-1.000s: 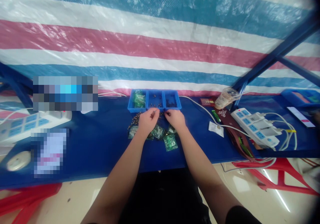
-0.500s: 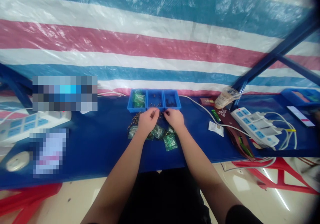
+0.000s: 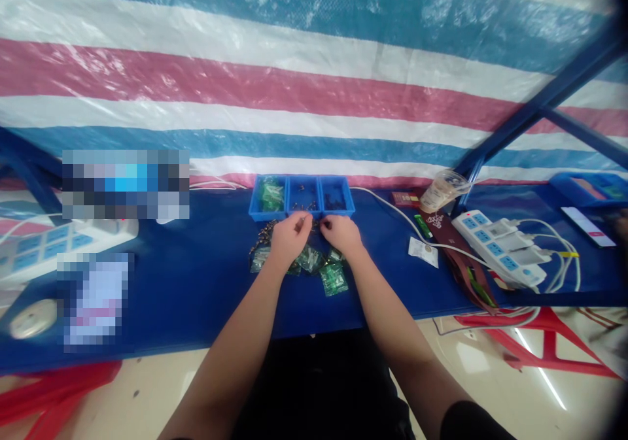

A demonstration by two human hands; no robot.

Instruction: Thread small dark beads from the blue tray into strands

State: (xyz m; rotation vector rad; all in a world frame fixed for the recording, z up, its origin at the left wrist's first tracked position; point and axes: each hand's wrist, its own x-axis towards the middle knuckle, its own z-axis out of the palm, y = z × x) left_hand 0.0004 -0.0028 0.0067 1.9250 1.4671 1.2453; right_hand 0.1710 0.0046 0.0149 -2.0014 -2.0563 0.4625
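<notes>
My left hand (image 3: 291,236) is closed in a pinch just in front of the bins; what its fingertips hold is too small to make out. Close to its right, my right hand (image 3: 342,234) is also pinched, with something small and dark at the fingertips. Around and under the hands lies a pile of small brass-coloured metal pieces (image 3: 265,233). Small clear plastic bags (image 3: 310,259) and a green-tinted bag (image 3: 333,279) lie below them. Behind stands a blue three-part bin (image 3: 269,216): green bags (image 3: 271,195) left, a few metal pieces (image 3: 307,206) middle, dark small parts (image 3: 335,203) right.
To the right are a plastic drink cup (image 3: 444,191), a white packet (image 3: 423,252), a brown strap (image 3: 457,263) and a power strip (image 3: 498,249) with cables. Another power strip (image 3: 53,244) is at left. A striped sheet (image 3: 314,100) hangs behind the blue table (image 3: 196,283).
Both hands stay almost in place, still pinched over the pile. The view has shifted very slightly; nothing else has visibly moved.
</notes>
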